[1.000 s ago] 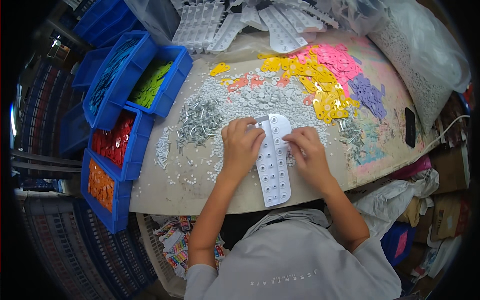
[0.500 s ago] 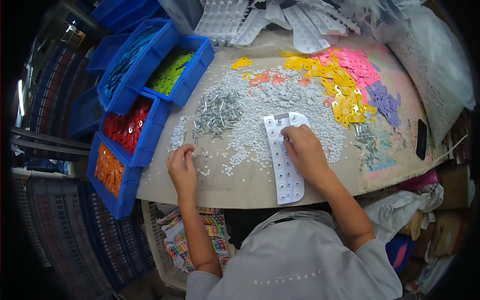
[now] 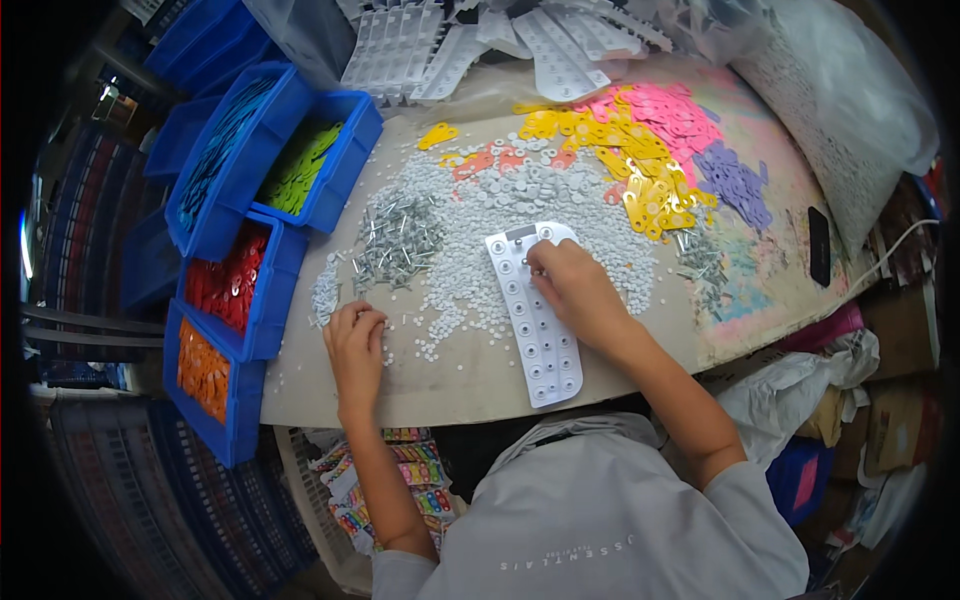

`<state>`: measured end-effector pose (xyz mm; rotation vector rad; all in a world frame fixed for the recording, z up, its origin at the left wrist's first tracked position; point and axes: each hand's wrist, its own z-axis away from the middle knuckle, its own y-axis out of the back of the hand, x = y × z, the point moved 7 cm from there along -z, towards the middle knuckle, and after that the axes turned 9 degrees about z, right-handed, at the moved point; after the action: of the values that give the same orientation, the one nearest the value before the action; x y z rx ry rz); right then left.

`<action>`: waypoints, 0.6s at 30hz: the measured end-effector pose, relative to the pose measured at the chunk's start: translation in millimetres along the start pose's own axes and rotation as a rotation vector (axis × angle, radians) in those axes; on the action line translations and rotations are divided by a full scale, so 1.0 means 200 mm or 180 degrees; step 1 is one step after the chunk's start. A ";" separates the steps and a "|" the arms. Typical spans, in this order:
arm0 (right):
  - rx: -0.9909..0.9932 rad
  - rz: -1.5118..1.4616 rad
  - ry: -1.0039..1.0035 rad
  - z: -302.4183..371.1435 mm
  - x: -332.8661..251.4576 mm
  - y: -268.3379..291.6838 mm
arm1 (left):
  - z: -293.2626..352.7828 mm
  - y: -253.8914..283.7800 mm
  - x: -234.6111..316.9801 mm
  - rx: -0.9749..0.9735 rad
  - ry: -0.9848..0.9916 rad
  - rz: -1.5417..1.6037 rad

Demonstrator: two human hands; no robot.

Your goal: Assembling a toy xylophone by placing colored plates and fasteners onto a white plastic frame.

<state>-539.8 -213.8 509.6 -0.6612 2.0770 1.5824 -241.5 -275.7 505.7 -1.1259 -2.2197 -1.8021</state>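
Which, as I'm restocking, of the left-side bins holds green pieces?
The group's rightmost bin holds green pieces; the other filled ones hold blue pieces, red pieces or orange pieces.

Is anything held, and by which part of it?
Cannot be told: the right hand is over the white tray, the left hand over the table; neither grip shows clearly.

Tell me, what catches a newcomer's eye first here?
Probably the bright heap of flat pink, yellow and purple plastic pieces at the back right of the pale tabletop. Then the rectangular blue plastic bins along its left side. Nearer the middle, a long white plastic panel with round fittings lies partly under the right hand.
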 end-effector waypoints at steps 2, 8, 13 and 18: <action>-0.0036 0.0573 0.0349 0.00 -0.04 -0.01 | -0.01 -0.01 -0.01 -0.0135 0.0014 -0.0001; 0.0479 0.0767 0.0773 0.05 -0.08 0.12 | 0.02 -0.03 -0.05 -0.0097 0.0161 -0.0008; 0.0899 0.1525 -0.0398 0.21 0.20 0.46 | 0.05 -0.02 -0.04 0.0271 0.0334 0.0183; 0.0621 0.2063 -0.0959 0.46 0.46 0.57 | 0.00 -0.11 0.25 0.0188 0.0709 0.1700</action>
<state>-677.1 -108.8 516.7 0.3445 2.2823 1.6230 -290.1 -253.2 511.4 -1.2768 -1.6340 -1.5349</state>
